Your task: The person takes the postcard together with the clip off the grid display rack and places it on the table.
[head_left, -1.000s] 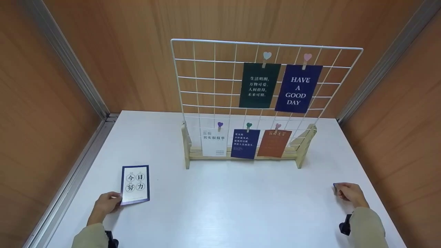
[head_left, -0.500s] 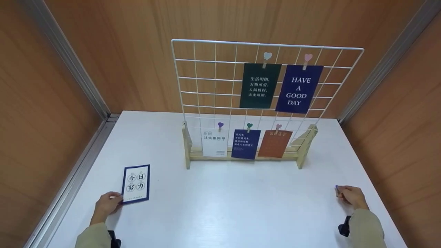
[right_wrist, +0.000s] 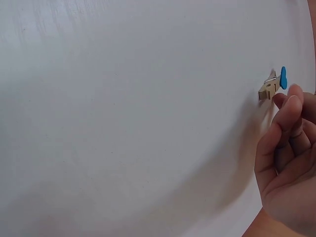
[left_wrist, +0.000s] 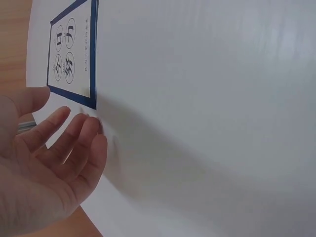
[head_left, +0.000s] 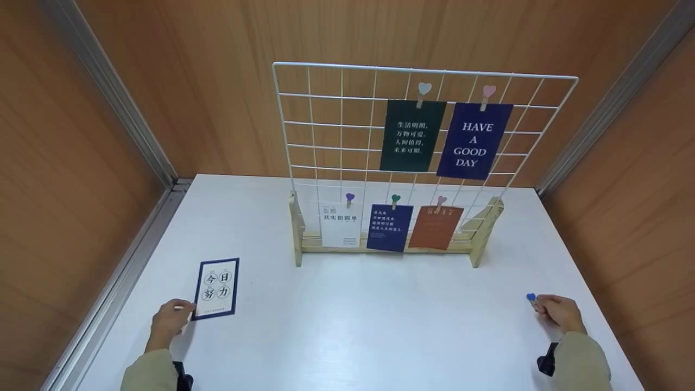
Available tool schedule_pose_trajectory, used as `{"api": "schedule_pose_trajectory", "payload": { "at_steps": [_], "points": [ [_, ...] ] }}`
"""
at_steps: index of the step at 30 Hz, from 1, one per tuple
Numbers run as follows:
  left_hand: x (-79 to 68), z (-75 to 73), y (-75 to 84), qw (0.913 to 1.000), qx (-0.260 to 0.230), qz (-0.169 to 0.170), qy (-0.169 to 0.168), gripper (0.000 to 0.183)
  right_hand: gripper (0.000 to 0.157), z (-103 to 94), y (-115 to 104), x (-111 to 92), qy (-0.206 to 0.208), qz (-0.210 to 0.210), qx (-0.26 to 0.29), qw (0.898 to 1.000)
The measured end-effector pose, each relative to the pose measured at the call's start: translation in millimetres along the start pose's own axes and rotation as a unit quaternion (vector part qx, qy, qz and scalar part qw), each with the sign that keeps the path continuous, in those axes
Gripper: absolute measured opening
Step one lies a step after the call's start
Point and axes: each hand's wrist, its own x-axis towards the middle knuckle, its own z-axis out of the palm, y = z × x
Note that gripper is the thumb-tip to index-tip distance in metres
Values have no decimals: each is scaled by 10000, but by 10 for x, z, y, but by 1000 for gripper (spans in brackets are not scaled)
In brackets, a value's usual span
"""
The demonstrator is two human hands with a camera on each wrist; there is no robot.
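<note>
- Card (head_left: 217, 288) and wooden clip (right_wrist: 271, 88) both lie on the white table (head_left: 353, 304), one beside each of my hands. I judge the step in hand to be the handling of this pair; whether I am setting them down or taking them up, I cannot tell.
- Next, if I mean to lift, my left hand (head_left: 169, 323) needs a fingertip under the thin sheet's edge, and my right hand (head_left: 564, 313) needs a pinch on the clip. If I mean to let go, both should draw back without nudging anything.
- Left grip: loose, thumb and fingers parted, with nothing clamped between them.
- Blue-bordered and printed side up, the card lies flat just beyond those fingertips, its left edge near them toward the near corner; I cannot be sure whether the thumb touches it.
- Between my hands and farther back stands the rack (head_left: 481, 239), its hung cards (head_left: 414, 136) under heart-topped clips, well apart from both grips.
- On the inner side of my right hand the clip rests, blue heart showing, just beside my fingertips; contact is hard to tell.
- Right grip: fingers bent and relaxed, nothing pinched that I can see.
</note>
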Motion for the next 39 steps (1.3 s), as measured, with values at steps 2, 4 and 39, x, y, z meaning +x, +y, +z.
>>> {"api": "schedule_pose_trajectory", "payload": {
  "at_steps": [2, 4, 39],
  "points": [
    [73, 30, -68, 9997, 147, 67, 176, 53, 49, -4, 0, -15, 4, 58, -2, 10000],
    [135, 60, -112, 9990, 242, 152, 338, 57, 54, -15, -9, -33, 57, 104, -9, 9999],
    [-228, 144, 1142, 9727, -506, 2198, 548, 44, 50, -231, -772, -357, -189, -1457, 135, 9891]
  ]
}}
